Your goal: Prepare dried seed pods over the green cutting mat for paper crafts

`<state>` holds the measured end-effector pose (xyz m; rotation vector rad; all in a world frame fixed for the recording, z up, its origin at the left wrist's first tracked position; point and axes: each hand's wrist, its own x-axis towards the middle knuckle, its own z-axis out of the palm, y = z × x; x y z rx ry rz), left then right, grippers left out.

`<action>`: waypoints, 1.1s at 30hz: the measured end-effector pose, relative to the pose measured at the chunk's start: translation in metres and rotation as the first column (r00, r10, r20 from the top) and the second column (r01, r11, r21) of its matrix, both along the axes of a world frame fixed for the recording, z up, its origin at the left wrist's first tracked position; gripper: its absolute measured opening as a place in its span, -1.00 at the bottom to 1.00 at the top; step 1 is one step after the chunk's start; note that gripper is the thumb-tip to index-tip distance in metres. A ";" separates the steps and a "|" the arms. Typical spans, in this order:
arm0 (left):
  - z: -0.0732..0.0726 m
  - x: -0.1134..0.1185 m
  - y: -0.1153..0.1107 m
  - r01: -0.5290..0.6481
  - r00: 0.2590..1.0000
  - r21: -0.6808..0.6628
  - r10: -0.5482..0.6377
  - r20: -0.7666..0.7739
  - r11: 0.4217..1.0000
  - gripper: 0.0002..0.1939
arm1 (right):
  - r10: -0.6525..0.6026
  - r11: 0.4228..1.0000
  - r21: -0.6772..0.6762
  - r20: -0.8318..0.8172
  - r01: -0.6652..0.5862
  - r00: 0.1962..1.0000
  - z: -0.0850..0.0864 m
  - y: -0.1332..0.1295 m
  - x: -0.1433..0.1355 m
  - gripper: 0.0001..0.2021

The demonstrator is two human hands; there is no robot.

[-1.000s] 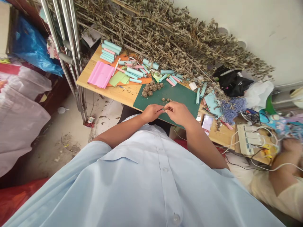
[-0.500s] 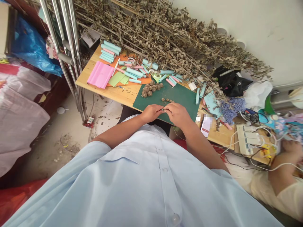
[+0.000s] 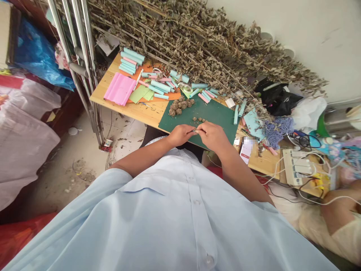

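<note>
My left hand [image 3: 180, 136] and my right hand [image 3: 211, 136] meet fingertip to fingertip over the near edge of a dark green mat [image 3: 218, 113]. Both are closed in a pinch on something small between them, mostly hidden by the fingers; its kind cannot be made out. Just beyond the right fingers lie several small brown balls [image 3: 199, 119] on the mat. A heap of larger, rough brown balls [image 3: 179, 105] sits farther back on the mat's left part.
Rolled blue and pink papers [image 3: 162, 86], a pink sheet [image 3: 120, 89] and green paper pieces [image 3: 139, 94] cover the wooden table's [image 3: 97, 94] left part. Dried leafy stalks [image 3: 197, 41] lie behind. A phone [image 3: 246, 150], power strip [image 3: 291, 165] and another person's arm [image 3: 338, 207] are right; crutches [image 3: 81, 67] stand left.
My hands keep nearly the same place and pinch, with only slight finger movement. At the far right, the other person's arm has shifted. The view has moved slightly.
</note>
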<state>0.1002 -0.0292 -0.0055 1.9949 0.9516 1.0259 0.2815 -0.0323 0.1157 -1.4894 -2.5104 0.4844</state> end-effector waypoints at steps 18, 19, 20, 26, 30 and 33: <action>0.000 -0.001 0.001 0.015 1.000 0.010 -0.015 -0.012 1.000 -0.60 | 0.065 0.995 -0.092 0.431 -0.028 0.900 0.014 0.002 -0.025 -0.79; 0.000 -0.001 0.001 0.016 1.000 0.009 -0.016 -0.009 1.000 -0.62 | 0.057 0.996 -0.093 0.448 -0.017 0.892 0.017 0.003 -0.029 -0.79; -0.001 -0.001 0.001 0.015 1.000 0.007 -0.015 -0.008 1.000 -0.63 | 0.047 0.996 -0.093 0.461 -0.004 0.886 0.019 0.003 -0.032 -0.79; -0.001 0.000 0.002 0.012 1.000 -0.001 -0.012 -0.021 1.000 -0.63 | 0.002 0.993 -0.108 0.365 0.040 0.931 0.023 0.004 -0.031 -0.82; 0.001 0.001 0.000 0.015 1.000 0.008 -0.015 -0.013 1.000 -0.61 | -0.016 0.992 -0.120 0.134 0.033 0.991 0.015 0.001 -0.013 -0.82; 0.003 0.000 -0.001 0.008 1.000 0.000 -0.008 -0.008 1.000 -0.60 | -0.068 0.993 -0.099 -0.032 0.065 0.997 0.007 -0.003 0.000 -0.84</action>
